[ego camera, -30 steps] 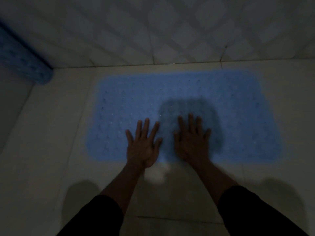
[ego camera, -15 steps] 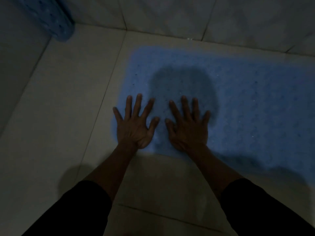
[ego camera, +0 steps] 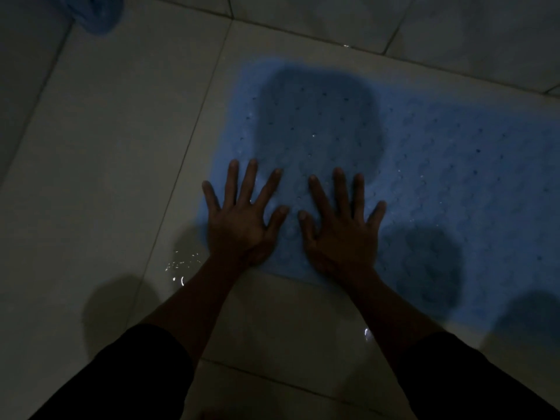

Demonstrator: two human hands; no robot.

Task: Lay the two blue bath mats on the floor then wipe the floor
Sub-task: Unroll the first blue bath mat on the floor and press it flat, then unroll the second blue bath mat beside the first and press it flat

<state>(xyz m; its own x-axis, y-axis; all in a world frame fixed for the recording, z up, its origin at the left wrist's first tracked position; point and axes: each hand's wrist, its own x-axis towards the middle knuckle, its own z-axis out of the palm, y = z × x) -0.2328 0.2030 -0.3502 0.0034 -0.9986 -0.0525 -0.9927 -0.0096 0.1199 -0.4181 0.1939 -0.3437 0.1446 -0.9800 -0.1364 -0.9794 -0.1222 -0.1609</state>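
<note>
Head view, dim light: both hands lie flat, palms down, fingers straight and spread, holding nothing and pressing on the near left corner of a blue bath mat [ego camera: 424,165]. The left hand [ego camera: 239,219] covers the mat's left edge, its little finger reaching out toward the bare tile, while the right hand [ego camera: 342,228] rests just beside it, fully on the mat, the two thumbs nearly meeting. Dark sleeves [ego camera: 127,377] cover both forearms up to below the wrists. The mat spreads flat on the pale tiled floor [ego camera: 100,177] from the hands away to the right edge of the picture and toward the far wall; its surface is dotted with small holes and a few glinting specks, and rounded shadows fall across it beyond the fingers and to the right of the right wrist. A second blue mat [ego camera: 100,13], apparently rolled, shows only its end at the far left corner, well apart from the hands. Small wet glints [ego camera: 181,265] shine on the tile just left of the left wrist. No writing is readable anywhere.
</note>
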